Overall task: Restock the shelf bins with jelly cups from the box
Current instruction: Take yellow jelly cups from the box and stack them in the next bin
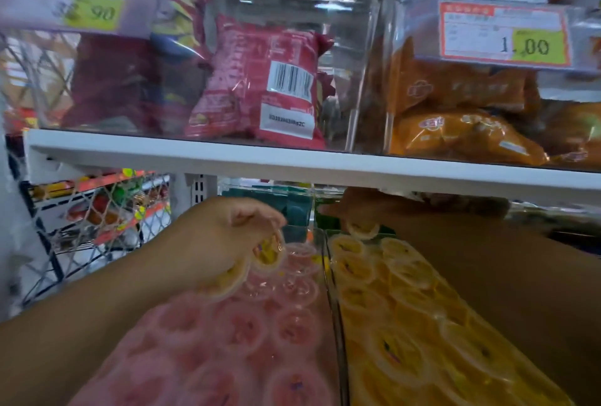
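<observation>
Head view: looked down past a white shelf board (292, 162) into two clear bins on the shelf below it.
Left hand (234, 236): fingers curled down around a couple of yellow jelly cups (268, 251), held just above the back of the pink bin.
Right hand (357, 207): reached in under the shelf board, in shadow, one finger pointing left; a single yellow cup (362, 230) sat right beneath its fingers, but whether it was gripped I cannot tell.
Pink bin (227, 340): packed with pink jelly cups, lids up, on the left.
Yellow bin (406, 308): packed with yellow jelly cups in rows, on the right, touching the pink bin along a clear divider wall (331, 292).
Brown surface (487, 275): filled the right side beside the yellow bin; forearm or box, I cannot tell.
Upper shelf: a red snack packet (270, 80) with a barcode stood in a clear bin; orange packets (455, 106) lay in the next one, behind a price tag (504, 35) reading 1.00.
Far left: a wire rack (81, 227) held blurred goods.
</observation>
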### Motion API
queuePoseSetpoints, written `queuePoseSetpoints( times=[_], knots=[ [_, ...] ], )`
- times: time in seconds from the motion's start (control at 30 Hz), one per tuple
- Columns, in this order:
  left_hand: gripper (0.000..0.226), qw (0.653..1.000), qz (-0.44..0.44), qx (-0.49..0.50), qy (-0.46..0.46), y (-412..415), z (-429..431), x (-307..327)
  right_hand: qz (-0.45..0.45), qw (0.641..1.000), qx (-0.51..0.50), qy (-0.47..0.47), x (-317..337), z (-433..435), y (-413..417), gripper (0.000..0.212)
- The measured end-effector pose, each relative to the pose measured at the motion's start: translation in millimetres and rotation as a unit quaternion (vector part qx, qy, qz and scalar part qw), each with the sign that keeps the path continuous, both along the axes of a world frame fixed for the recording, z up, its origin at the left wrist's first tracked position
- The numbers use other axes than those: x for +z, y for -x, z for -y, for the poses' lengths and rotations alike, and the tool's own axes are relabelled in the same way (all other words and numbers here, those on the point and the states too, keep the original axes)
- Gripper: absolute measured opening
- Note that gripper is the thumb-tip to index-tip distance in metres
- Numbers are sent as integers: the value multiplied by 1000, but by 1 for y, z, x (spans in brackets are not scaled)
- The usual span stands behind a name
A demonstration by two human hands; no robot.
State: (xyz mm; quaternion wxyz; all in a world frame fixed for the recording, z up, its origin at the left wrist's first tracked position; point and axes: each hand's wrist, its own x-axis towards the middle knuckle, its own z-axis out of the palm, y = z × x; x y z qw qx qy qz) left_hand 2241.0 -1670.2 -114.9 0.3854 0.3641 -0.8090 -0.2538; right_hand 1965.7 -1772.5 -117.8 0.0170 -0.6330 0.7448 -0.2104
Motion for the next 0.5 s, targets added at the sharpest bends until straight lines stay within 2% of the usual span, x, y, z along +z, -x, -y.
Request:
queuePoseSetpoints(
  times=[0.03, 0.1, 0.23, 0.3, 0.4, 0.5],
  knots=[
    [15, 1000, 3, 2, 1, 0, 2, 0, -37, 998, -15, -38, 1, -1, -3, 53],
    [16, 1000, 0, 5, -2, 0, 4, -2, -43, 996, -30, -70, 5, -4, -9, 62],
    [15, 1000, 2, -1, -13, -2, 7, -9, 91, 989, 21, -113, 17, -18, -9, 54],
    [15, 1000, 5, -1, -15, -3, 8, -12, 180, 971, 66, -140, 19, -28, -3, 46],
    [16, 1000, 0, 6, -16, -4, 7, -15, 290, 943, 105, -124, 17, -33, 11, 26],
    [18, 1000, 0, 9, -16, -5, 6, -16, 306, 931, 140, -143, 16, -36, 18, 13]
  ],
)
